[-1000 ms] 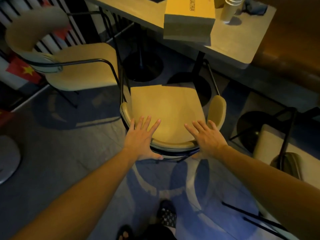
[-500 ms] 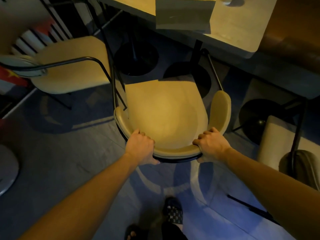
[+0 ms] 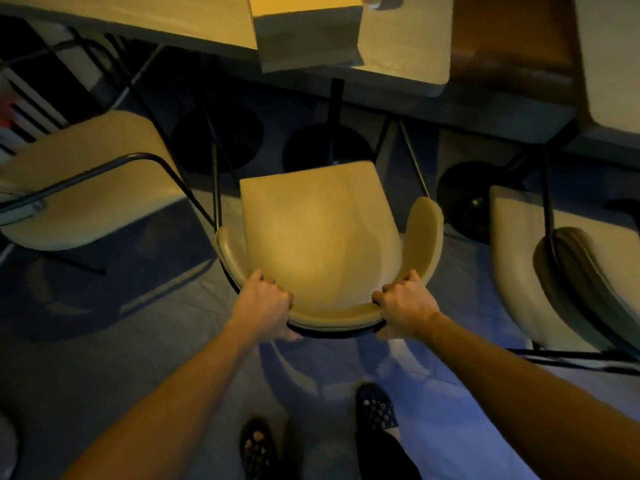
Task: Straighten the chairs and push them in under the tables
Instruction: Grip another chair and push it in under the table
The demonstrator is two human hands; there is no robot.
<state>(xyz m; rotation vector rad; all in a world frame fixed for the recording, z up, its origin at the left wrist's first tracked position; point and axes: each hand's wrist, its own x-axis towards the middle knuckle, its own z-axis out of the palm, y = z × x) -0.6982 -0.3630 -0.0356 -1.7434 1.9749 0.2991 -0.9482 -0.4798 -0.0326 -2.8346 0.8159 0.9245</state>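
Note:
A tan padded chair (image 3: 322, 233) with a curved backrest and black metal legs stands right in front of me, its seat facing the light wooden table (image 3: 401, 39). My left hand (image 3: 265, 303) is clenched over the left part of the backrest rim. My right hand (image 3: 405, 304) grips the rim on the right side. The seat's front edge sits just short of the table's near edge, beside the black pedestal base (image 3: 327, 147).
A second tan chair (image 3: 86, 181) stands at the left, angled away. A third chair (image 3: 540, 265) is at the right with its backrest toward me. A cardboard box (image 3: 306, 29) overhangs the table edge. My feet (image 3: 375, 407) are on the grey floor below.
My hands went from lying flat on the backrest to gripping its rim. The chair now sits squarer to the table, and my view has shifted closer and lower.

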